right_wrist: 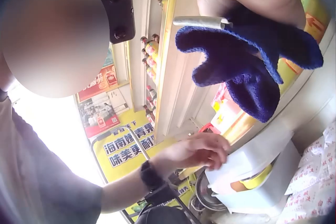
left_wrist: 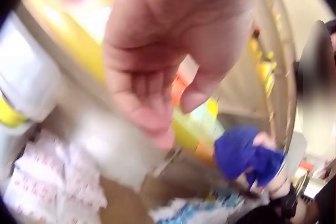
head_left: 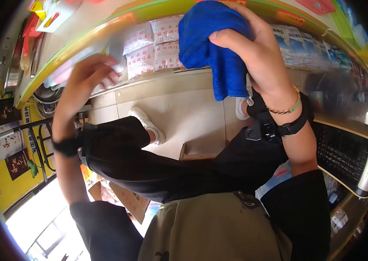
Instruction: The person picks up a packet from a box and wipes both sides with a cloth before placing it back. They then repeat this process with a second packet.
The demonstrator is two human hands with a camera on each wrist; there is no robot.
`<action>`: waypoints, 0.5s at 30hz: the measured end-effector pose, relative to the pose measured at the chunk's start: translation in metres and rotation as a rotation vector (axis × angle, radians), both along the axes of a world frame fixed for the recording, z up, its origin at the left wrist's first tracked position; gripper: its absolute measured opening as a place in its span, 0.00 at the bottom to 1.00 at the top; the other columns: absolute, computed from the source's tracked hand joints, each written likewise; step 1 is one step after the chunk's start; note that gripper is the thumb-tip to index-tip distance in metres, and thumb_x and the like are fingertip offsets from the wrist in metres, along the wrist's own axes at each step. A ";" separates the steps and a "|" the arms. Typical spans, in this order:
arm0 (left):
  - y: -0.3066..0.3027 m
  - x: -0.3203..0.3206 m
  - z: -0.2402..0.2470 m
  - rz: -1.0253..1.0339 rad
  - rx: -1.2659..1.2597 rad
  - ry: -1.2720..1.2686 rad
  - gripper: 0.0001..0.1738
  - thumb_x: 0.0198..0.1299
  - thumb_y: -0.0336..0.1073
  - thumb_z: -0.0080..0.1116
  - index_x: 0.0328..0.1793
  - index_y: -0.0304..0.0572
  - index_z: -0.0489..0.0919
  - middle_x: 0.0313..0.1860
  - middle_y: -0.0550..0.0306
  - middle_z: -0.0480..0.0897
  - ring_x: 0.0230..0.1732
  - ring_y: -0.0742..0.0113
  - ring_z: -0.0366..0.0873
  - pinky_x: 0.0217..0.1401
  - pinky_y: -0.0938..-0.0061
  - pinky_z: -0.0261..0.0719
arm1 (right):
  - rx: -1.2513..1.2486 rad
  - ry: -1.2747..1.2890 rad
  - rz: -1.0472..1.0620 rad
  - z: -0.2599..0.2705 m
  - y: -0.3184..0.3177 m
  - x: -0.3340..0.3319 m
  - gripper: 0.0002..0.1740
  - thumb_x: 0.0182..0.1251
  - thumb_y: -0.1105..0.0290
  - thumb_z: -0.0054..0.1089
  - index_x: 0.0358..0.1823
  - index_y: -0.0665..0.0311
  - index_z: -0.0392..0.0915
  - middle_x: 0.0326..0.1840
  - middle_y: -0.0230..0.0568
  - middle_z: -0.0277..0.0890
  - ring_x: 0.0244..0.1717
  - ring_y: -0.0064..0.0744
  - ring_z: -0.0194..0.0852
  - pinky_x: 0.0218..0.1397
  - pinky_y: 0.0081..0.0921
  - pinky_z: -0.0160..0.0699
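Note:
My right hand [head_left: 262, 56] grips a blue cloth [head_left: 214, 39], thumb lying over it, at the shelf front in the head view. Part of the cloth hangs down below the fingers. A pale strip [right_wrist: 202, 22] shows at the cloth's edge in the right wrist view. Off to the left, my left hand [head_left: 90, 76] is in the air with loosely bent fingers and nothing in it. From the right wrist view, that hand appears in front of a whitish bin [right_wrist: 252, 182] with something yellow in its opening.
White packets with red print [head_left: 142, 54] fill the low shelf, and blue-and-white packs [head_left: 297, 45] lie farther right. A keyboard [head_left: 342, 152] sits at the right. An opened cardboard box [head_left: 129, 200] is at lower left. A metal rail [head_left: 16, 130] runs along the left.

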State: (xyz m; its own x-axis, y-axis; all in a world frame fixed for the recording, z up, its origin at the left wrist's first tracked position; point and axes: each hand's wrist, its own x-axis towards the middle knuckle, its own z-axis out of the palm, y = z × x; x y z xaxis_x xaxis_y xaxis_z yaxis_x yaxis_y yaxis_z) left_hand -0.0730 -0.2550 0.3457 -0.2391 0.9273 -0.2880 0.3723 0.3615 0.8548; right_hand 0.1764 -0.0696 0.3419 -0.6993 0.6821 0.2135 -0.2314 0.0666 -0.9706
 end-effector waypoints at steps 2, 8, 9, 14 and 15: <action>0.046 0.003 -0.028 -0.111 -0.063 0.008 0.14 0.62 0.39 0.49 0.48 0.36 0.75 0.37 0.56 0.80 0.36 0.71 0.78 0.36 0.81 0.74 | 0.044 0.001 -0.021 0.005 0.003 0.005 0.19 0.48 0.72 0.62 0.44 0.71 0.76 0.37 0.38 0.78 0.37 0.23 0.76 0.43 0.21 0.75; 0.147 0.026 -0.118 -0.008 -0.653 0.265 0.28 0.51 0.55 0.58 0.39 0.32 0.78 0.34 0.53 0.80 0.34 0.68 0.80 0.35 0.75 0.78 | 0.091 -0.019 -0.126 0.017 0.014 0.017 0.21 0.45 0.65 0.63 0.41 0.68 0.78 0.33 0.40 0.80 0.33 0.25 0.78 0.40 0.21 0.75; 0.144 0.030 -0.130 0.055 -0.585 0.312 0.31 0.51 0.58 0.56 0.40 0.30 0.78 0.37 0.49 0.81 0.37 0.63 0.80 0.39 0.72 0.78 | 0.111 -0.036 -0.141 0.017 0.016 0.019 0.21 0.44 0.64 0.63 0.41 0.67 0.78 0.33 0.40 0.80 0.32 0.26 0.78 0.40 0.21 0.76; 0.102 -0.011 -0.304 0.157 -0.233 0.499 0.40 0.55 0.65 0.42 0.45 0.27 0.78 0.45 0.32 0.79 0.52 0.41 0.74 0.58 0.60 0.69 | 0.202 -0.088 -0.217 0.012 0.027 0.026 0.20 0.42 0.62 0.63 0.38 0.66 0.79 0.30 0.39 0.80 0.30 0.27 0.79 0.37 0.23 0.76; 0.094 -0.023 -0.362 0.316 -0.252 0.528 0.41 0.58 0.65 0.38 0.44 0.25 0.79 0.40 0.33 0.80 0.47 0.44 0.78 0.54 0.61 0.72 | 0.197 -0.067 -0.212 0.012 0.028 0.027 0.19 0.41 0.64 0.64 0.36 0.68 0.78 0.29 0.42 0.79 0.29 0.29 0.79 0.36 0.24 0.77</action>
